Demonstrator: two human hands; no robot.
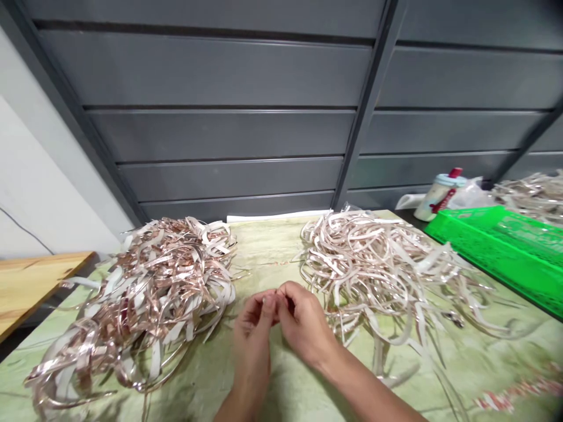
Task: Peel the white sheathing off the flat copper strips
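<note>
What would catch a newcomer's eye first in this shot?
Probably the bright green basket at the right edge. Next, two big tangles of shiny strips: a coppery heap on the table's left and a paler heap on its right. Between them, two bare hands meet at the fingertips.

Your tabletop (281, 258) is mottled pale green. Left of the green basket (505, 246), the nearer strip pile (373, 264) is white and pale pink; the farther strip pile (162, 293) is metallic rose-gold and white. Beyond the basket, the paneled wall (229, 76) is slate grey.
</note>
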